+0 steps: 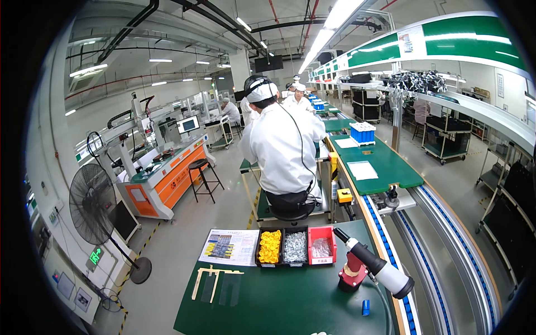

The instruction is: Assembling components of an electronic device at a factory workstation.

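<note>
Smooth green bench mat (290,304) fills the lower frame, bearing a glossy cylindrical electric screwdriver (373,263) and three boxy plastic bins (296,245); neither hand shows.

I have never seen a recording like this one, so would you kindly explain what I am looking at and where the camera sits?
There is one picture, taken by a wide fisheye camera worn on a person's head, which is why straight edges bend near the rim. No robot is involved, and the wearer's own hands are not in view, so nothing is seen held. In front lies a green workbench. On it stand three small bins: a black one with yellow parts, a black one with silvery parts and a red bin. Left of them lies a printed sheet, with a pale wooden frame nearer. At the right, a power screwdriver rests tilted in a red stand. Ahead, a co-worker in white sits facing away beside a conveyor line.
</note>
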`<state>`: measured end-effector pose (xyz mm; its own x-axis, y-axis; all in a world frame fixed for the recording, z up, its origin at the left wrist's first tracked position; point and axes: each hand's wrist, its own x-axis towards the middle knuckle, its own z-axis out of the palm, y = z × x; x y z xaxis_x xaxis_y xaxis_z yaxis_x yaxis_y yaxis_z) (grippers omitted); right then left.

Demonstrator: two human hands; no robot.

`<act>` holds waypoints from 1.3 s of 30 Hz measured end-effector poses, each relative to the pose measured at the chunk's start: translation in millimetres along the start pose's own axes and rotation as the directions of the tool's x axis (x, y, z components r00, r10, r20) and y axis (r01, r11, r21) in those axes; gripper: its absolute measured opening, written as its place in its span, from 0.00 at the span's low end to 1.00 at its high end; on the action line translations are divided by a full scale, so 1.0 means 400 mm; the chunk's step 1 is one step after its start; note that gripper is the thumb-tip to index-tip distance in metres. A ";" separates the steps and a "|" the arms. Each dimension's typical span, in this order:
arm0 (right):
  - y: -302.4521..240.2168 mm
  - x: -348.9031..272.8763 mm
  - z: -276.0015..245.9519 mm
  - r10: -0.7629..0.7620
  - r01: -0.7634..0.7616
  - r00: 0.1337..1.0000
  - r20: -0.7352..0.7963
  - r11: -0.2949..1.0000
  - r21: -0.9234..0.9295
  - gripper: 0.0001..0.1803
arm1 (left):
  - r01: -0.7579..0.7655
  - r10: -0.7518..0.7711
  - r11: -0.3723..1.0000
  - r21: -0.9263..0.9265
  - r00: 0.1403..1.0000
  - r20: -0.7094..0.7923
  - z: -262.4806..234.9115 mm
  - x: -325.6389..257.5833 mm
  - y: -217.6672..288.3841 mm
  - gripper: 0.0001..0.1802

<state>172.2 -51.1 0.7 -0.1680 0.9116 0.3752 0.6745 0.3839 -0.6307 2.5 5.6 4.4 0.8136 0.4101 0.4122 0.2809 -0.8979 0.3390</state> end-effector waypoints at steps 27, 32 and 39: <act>-0.015 0.020 -0.029 0.397 -0.394 0.916 0.063 0.856 0.335 0.12 | 0.235 -0.592 -0.200 -0.951 0.744 0.308 -0.202 0.067 -0.213 0.11; -0.057 0.019 -0.027 0.423 -0.450 0.892 0.157 0.808 0.380 0.08 | -0.475 -0.676 -0.725 -0.499 0.631 0.382 -0.274 0.090 -0.268 0.18; -0.058 0.021 -0.020 0.411 -0.430 0.901 0.135 0.812 0.395 0.07 | -0.532 -0.676 -0.735 -0.420 0.624 0.392 -0.320 0.106 -0.237 0.14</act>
<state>160.9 -53.5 23.8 0.0286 0.9995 -0.0130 0.3358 -0.0219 -0.9417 -54.6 128.8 97.9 0.5178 0.8000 -0.3033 -0.8532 0.5092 -0.1134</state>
